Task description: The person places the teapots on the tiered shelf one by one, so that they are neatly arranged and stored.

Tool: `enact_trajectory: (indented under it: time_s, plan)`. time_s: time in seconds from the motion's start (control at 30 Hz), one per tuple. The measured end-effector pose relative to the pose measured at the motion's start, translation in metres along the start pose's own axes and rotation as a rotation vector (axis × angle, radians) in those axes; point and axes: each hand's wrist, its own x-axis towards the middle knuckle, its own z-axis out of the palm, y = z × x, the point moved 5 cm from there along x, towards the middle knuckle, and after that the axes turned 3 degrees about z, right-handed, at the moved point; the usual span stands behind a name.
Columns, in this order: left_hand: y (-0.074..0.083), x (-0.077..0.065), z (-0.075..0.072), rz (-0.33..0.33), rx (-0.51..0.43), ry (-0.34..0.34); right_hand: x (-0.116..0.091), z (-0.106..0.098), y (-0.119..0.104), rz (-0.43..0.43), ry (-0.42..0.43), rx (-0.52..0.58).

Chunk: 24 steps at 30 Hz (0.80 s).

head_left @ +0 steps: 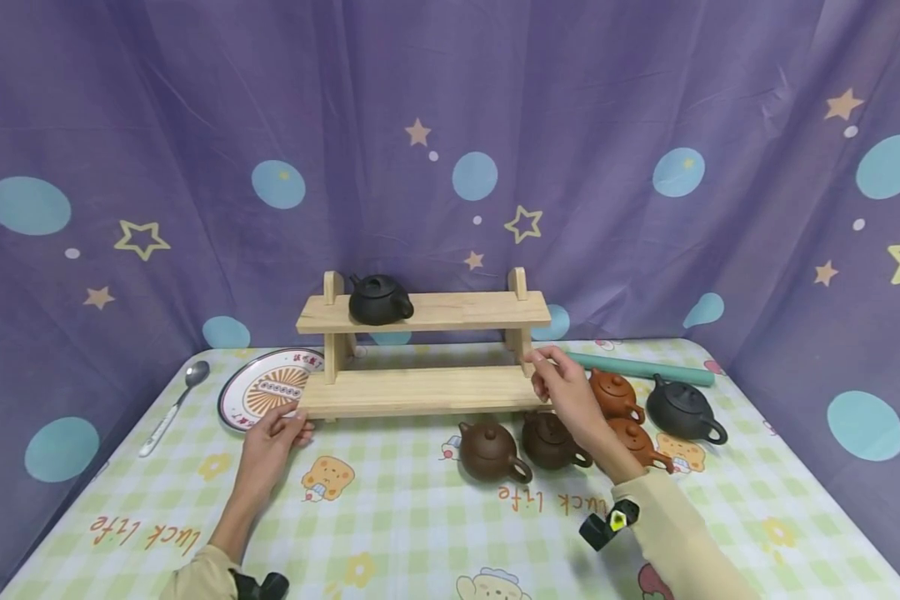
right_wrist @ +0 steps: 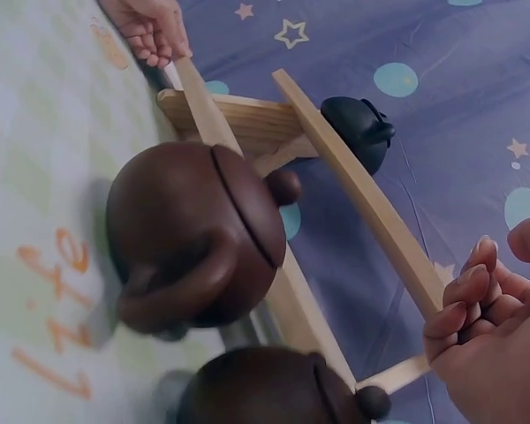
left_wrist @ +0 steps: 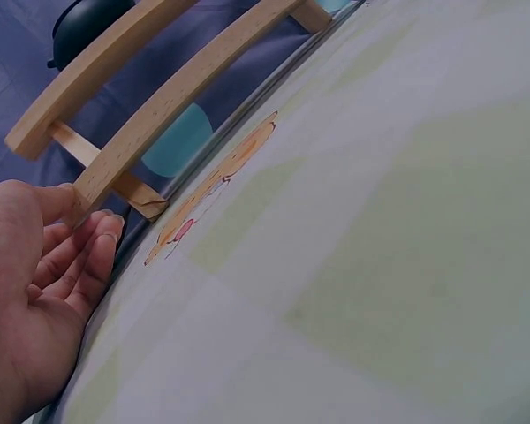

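Observation:
A two-tier wooden shelf (head_left: 420, 392) stands at the back of the table, with a black teapot (head_left: 378, 300) on the left of its upper board. My left hand (head_left: 273, 446) pinches the left front corner of the lower board, thumb on it and fingers bent beneath, as the left wrist view shows. By the shelf's right end is my right hand (head_left: 570, 396), its fingers loosely curled and the thumb apart, with nothing seen in its grasp. Two dark brown teapots, one left (head_left: 489, 452) and one right (head_left: 553, 442), sit before the shelf, below that hand.
Right of the shelf are two reddish-brown teapots, one behind (head_left: 613, 393) and one in front (head_left: 633, 442), and a dark grey teapot (head_left: 682, 408). Behind them lies a green roll (head_left: 645, 368). A patterned plate (head_left: 232, 400) and a spoon (head_left: 172, 412) lie to the left.

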Motion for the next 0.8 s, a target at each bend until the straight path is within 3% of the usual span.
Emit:
enact_trajectory:
  time_s: [0.6,0.8]
  plan:
    - [-0.001,0.000,0.001,-0.016,0.019,0.004,-0.041,-0.055,0.017,-0.039,0.029,-0.068]
    - [-0.002,0.001,0.001,-0.019,0.017,0.003,-0.054,-0.071,0.020,-0.008,0.062,-0.095]
